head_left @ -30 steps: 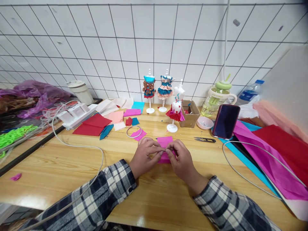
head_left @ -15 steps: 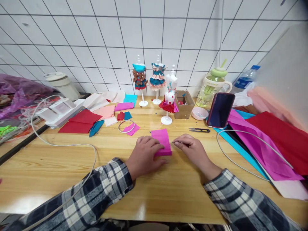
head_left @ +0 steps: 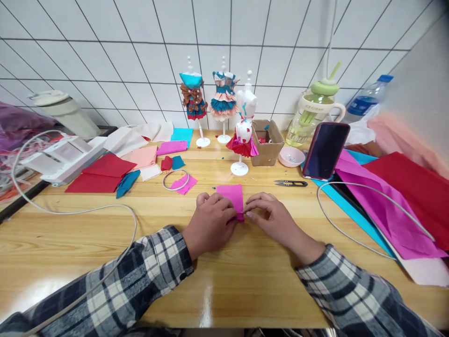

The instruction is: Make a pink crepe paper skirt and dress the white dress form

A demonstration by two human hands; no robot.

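A magenta piece of crepe-like material (head_left: 231, 193) lies on the table in front of me, its near edge folded over. My left hand (head_left: 213, 223) is closed on its lower left part, thumb and fingers pinching the fold. At the right end of that fold is my right hand (head_left: 277, 224), its thumb and index finger pinched on something thin and dark that is too small to make out. Beyond the hands stand three small white dress forms (head_left: 247, 105) in colourful ruffled outfits.
Black thread snips (head_left: 291, 183), a pink dish (head_left: 292, 157), a cardboard box (head_left: 268, 149) and an upright phone (head_left: 325, 150) stand or lie beyond my right hand. A metal ring (head_left: 168, 187), a red piece (head_left: 100, 173) and a white cable (head_left: 135, 224) are leftward. Coloured sheets (head_left: 417, 201) lie right.
The near edge of the magenta piece is now folded, and my left hand's thumb has drawn in to its fingers. My right hand has moved left to touch the fold. The view has shifted.
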